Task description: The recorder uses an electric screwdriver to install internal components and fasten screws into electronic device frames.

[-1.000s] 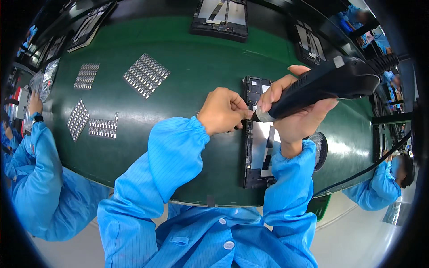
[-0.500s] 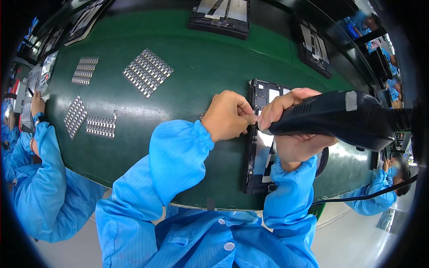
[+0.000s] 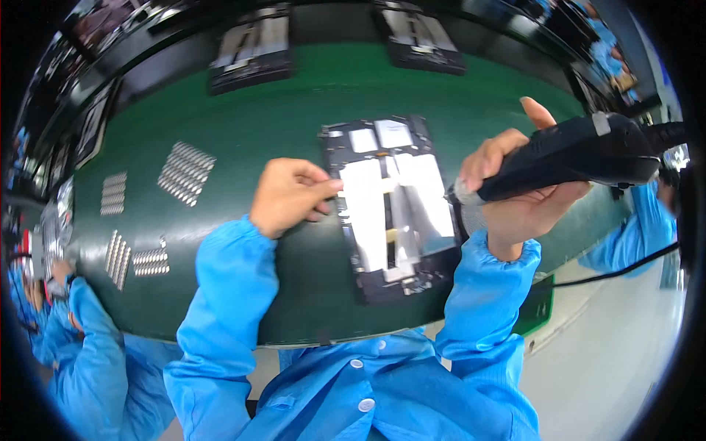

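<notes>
My right hand (image 3: 529, 209) is wrapped around a black corded handheld tool (image 3: 566, 158) with a ribbed cable end at the right. The tool's pale front end points left, beside the right edge of an opened tablet-like device (image 3: 375, 283), apart from it. That device has a black frame, large white or silvery panels and small circuit parts along its lower end. My left hand (image 3: 290, 195) is closed in a pinch at the device's left edge, thumb and forefinger together. Whatever is between those fingertips is too small to make out.
Small component sheets (image 3: 186, 173) lie on the green table (image 3: 294, 95) at the left. More opened devices (image 3: 252, 48) stand along the far edge. A black cable (image 3: 618, 266) runs at the right. Another person's blue sleeve (image 3: 92, 316) is at the left.
The view has swung, shifting the scene. My hands have moved apart: the left now sits at the device's left edge, the tool at its right. More of the device shows between them.
</notes>
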A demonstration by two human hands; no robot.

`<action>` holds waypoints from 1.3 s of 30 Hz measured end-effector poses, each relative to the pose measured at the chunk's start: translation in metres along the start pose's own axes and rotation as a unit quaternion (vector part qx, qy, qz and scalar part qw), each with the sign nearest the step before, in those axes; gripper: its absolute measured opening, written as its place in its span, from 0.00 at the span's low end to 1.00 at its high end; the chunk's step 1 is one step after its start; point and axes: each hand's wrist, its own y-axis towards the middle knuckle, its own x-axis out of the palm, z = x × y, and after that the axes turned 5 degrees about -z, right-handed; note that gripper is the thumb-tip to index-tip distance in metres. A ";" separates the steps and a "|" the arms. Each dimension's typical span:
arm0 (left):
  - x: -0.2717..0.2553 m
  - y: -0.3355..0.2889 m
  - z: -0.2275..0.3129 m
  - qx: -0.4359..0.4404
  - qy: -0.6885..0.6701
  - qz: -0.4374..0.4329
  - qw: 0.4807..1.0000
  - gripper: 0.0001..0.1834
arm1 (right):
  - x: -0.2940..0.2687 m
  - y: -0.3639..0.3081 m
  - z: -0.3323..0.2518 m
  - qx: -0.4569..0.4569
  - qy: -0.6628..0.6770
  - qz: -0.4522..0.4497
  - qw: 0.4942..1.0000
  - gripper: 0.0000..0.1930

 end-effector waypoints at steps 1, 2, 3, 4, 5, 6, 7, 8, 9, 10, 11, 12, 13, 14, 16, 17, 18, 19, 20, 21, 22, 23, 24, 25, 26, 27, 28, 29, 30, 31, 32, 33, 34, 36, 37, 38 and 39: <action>-0.001 0.000 -0.001 0.003 0.006 0.008 1.000 0.13 | -0.018 -0.007 -0.005 -0.004 0.026 0.008 1.000 0.47; -0.001 -0.001 -0.001 0.005 0.012 0.016 1.000 0.14 | -0.035 -0.016 -0.009 -0.006 0.016 0.019 1.000 0.47; -0.002 -0.002 0.001 0.012 0.023 0.026 0.999 0.14 | -0.048 -0.024 -0.011 0.000 0.019 0.059 0.998 0.47; 0.001 -0.003 0.003 0.013 0.030 0.015 0.999 0.14 | -0.059 -0.032 -0.011 0.006 0.023 0.099 0.995 0.48; 0.004 -0.003 0.004 0.011 0.029 0.031 0.999 0.14 | -0.068 -0.036 -0.010 0.007 0.005 0.119 0.993 0.46; 0.006 -0.003 0.005 0.009 0.029 0.047 0.998 0.14 | -0.073 -0.040 -0.009 0.003 0.001 0.129 0.992 0.46; 0.008 -0.002 0.005 0.012 0.032 0.054 0.998 0.14 | -0.076 -0.044 -0.007 0.010 -0.010 0.143 0.990 0.46; 0.009 -0.002 0.005 0.012 0.040 0.047 0.998 0.14 | -0.078 -0.046 -0.005 0.017 -0.021 0.157 0.987 0.46; 0.009 -0.001 0.004 0.014 0.039 0.052 0.998 0.14 | -0.079 -0.046 -0.003 0.012 -0.026 0.148 0.989 0.45; 0.008 -0.001 0.003 0.016 0.038 0.057 0.998 0.13 | -0.078 -0.046 -0.001 0.010 -0.025 0.155 0.987 0.45; 0.008 -0.001 0.003 0.012 0.039 0.060 0.997 0.13 | -0.077 -0.047 0.001 0.014 -0.025 0.147 0.989 0.44; 0.009 -0.002 0.002 0.012 0.043 0.056 0.997 0.13 | -0.079 -0.047 0.002 0.020 -0.027 0.138 0.990 0.44; 0.010 -0.002 0.002 0.016 0.043 0.062 0.997 0.13 | -0.084 -0.049 0.004 0.015 -0.040 0.096 0.994 0.44; 0.010 -0.002 0.003 0.021 0.042 0.067 0.997 0.13 | -0.086 -0.050 0.004 0.014 -0.041 0.102 0.994 0.44; 0.011 -0.003 0.003 0.022 0.045 0.068 0.996 0.13 | -0.084 -0.051 0.006 0.026 -0.040 0.090 0.995 0.44; 0.011 -0.003 0.003 0.025 0.044 0.070 0.996 0.13 | -0.083 -0.051 0.007 0.032 -0.030 0.096 0.994 0.44; 0.011 -0.003 0.003 0.024 0.047 0.065 0.996 0.13 | -0.082 -0.051 0.007 0.032 -0.032 0.101 0.994 0.44; 0.011 -0.002 0.003 0.025 0.043 0.063 0.997 0.13 | -0.082 -0.051 0.007 0.038 -0.047 0.100 0.993 0.44; 0.012 -0.002 0.003 0.025 0.039 0.062 0.997 0.13 | -0.082 -0.051 0.007 0.045 -0.063 0.098 0.992 0.45; 0.011 -0.002 0.003 0.025 0.042 0.058 0.997 0.13 | -0.081 -0.052 0.009 0.057 -0.074 0.106 0.990 0.45; 0.011 -0.002 0.003 0.024 0.044 0.059 0.997 0.13 | -0.080 -0.053 0.009 0.056 -0.075 0.110 0.989 0.45; 0.010 -0.002 0.003 0.023 0.045 0.059 0.997 0.13 | -0.080 -0.054 0.009 0.060 -0.075 0.106 0.990 0.45; 0.010 -0.002 0.002 0.023 0.046 0.056 0.997 0.13 | -0.080 -0.054 0.008 0.064 -0.075 0.102 0.990 0.45; 0.009 -0.002 0.001 0.020 0.045 0.047 0.998 0.13 | -0.080 -0.054 0.007 0.061 -0.077 0.099 0.990 0.45; 0.007 -0.002 0.001 0.016 0.044 0.038 0.998 0.12 | -0.080 -0.054 0.007 0.060 -0.078 0.100 0.990 0.45; 0.005 -0.002 0.000 0.016 0.044 0.039 0.998 0.12 | -0.079 -0.054 0.009 0.060 -0.078 0.095 0.991 0.45; 0.002 -0.002 -0.002 0.019 0.020 0.034 0.999 0.12 | -0.078 -0.054 0.010 0.059 -0.076 0.088 0.991 0.45; -0.001 -0.004 -0.003 0.022 -0.005 0.032 0.999 0.11 | -0.077 -0.054 0.012 0.059 -0.073 0.085 0.992 0.45; -0.005 -0.006 -0.006 0.023 -0.008 0.045 0.999 0.11 | -0.073 -0.051 0.014 0.059 -0.049 0.092 0.993 0.45; -0.008 -0.006 -0.008 0.020 0.006 0.029 0.999 0.11 | -0.069 -0.049 0.016 0.059 -0.023 0.097 0.993 0.45; -0.011 -0.007 -0.008 0.016 0.019 0.016 1.000 0.11 | -0.068 -0.047 0.009 0.047 -0.067 0.080 0.993 0.45; -0.007 -0.006 -0.004 0.009 0.030 -0.001 1.000 0.11 | -0.065 -0.044 0.005 0.018 -0.056 0.088 0.994 0.45; -0.002 -0.002 -0.004 0.006 0.033 -0.026 0.999 0.11 | -0.056 -0.039 -0.007 0.012 -0.047 0.105 0.993 0.46; 0.002 -0.002 -0.008 0.005 0.016 -0.051 0.999 0.11 | -0.036 -0.024 -0.007 -0.043 0.098 0.042 0.993 0.51; 0.010 -0.003 -0.003 0.008 0.009 -0.055 0.998 0.11 | -0.022 -0.015 -0.010 -0.034 0.104 0.033 0.993 0.51; 0.011 -0.004 -0.003 0.006 0.012 -0.065 0.998 0.11 | -0.004 -0.008 -0.010 -0.025 0.107 0.025 0.994 0.52; 0.014 -0.002 -0.003 0.018 0.006 -0.077 0.997 0.11 | 0.008 -0.002 -0.007 -0.008 0.103 -0.010 0.995 0.50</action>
